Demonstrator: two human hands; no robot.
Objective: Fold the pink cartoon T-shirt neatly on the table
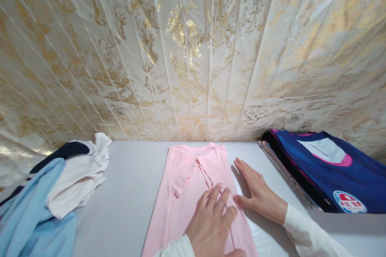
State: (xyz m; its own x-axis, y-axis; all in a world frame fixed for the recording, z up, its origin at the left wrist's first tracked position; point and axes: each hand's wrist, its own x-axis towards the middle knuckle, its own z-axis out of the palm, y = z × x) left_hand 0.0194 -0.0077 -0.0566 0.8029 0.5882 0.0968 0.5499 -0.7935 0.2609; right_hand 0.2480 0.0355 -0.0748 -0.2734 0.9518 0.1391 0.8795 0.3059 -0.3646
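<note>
The soft pink cloth shirt (169, 217) lies long and flat in the middle of the smooth white counter (120, 196), with one part folded over its front. The left hand (211, 219) rests on it, palm down, fingers a bit apart, pinching nothing. The right hand (262, 194) is just beside the right edge, thumb and fingers spread wide. To do this well, I think, press lightly and push wrinkles outward — don't drag the fold — and keep both long sides straight. Farther out, a messy blue-and-white clothes heap (75, 186) sits left, and a neat folded stack topped with navy cloth (310, 180) sits right.
</note>
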